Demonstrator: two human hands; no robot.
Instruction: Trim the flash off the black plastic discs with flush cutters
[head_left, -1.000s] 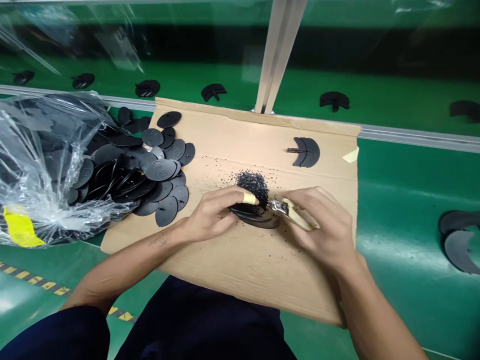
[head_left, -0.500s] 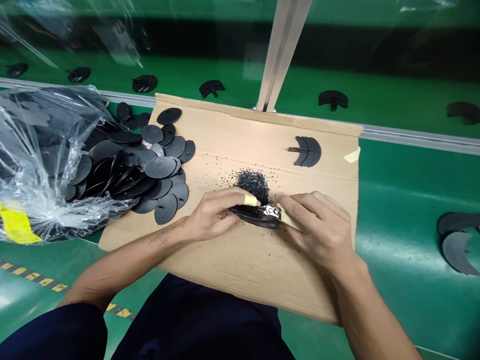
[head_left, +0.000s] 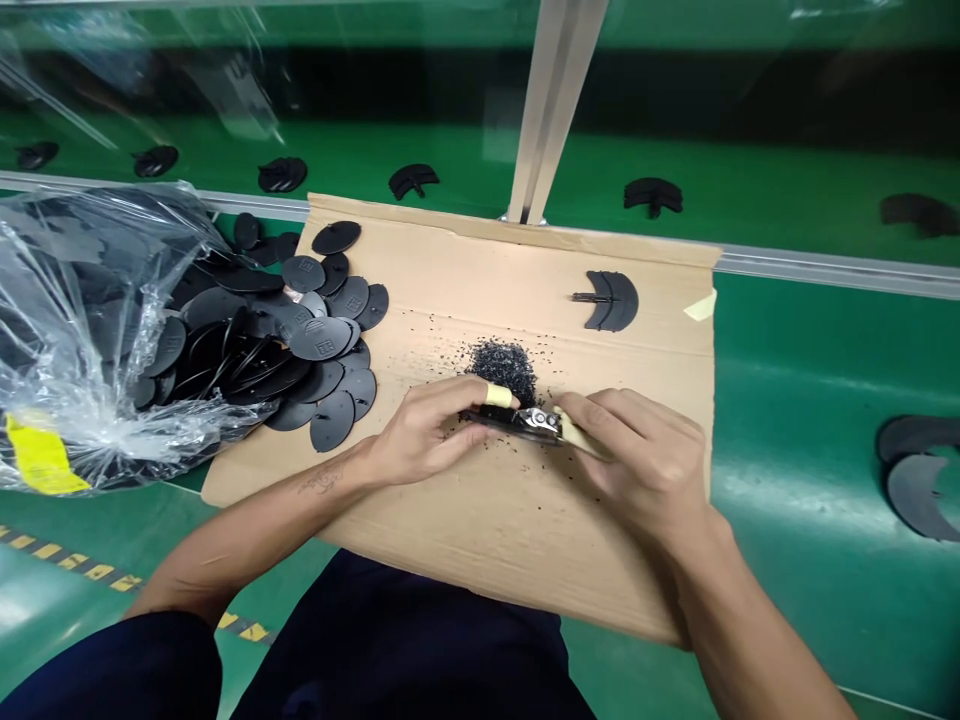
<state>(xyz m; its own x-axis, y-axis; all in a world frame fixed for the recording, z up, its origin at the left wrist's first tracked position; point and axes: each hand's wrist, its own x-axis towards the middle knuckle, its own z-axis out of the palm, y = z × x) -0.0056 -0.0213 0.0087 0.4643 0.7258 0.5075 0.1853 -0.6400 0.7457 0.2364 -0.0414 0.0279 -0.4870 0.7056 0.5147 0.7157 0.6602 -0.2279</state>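
Observation:
Between thumb and fingers, my left hand (head_left: 431,430) pinches a flat black plastic part (head_left: 517,428), seen nearly edge-on; yellow tape wraps one of its digits. My right hand (head_left: 645,440) is closed around the pale handles of a pair of side cutters (head_left: 541,420). The metal jaws of the cutters lie at the upper edge of the black part; whether they grip it I cannot tell. Just behind both hands is a heap of tiny black clippings (head_left: 504,368) on a cardboard sheet (head_left: 480,560).
Many black plastic discs (head_left: 322,338) spill from a clear plastic bag (head_left: 82,330) on the left. A crescent-shaped black part (head_left: 612,301) lies at the back right of the cardboard. More curved parts (head_left: 919,490) rest on the green surface at right. A metal post (head_left: 551,120) rises behind.
The black part has tilted flatter, so less of its face shows. Both hands keep their hold and hardly move; the whole view has shifted slightly.

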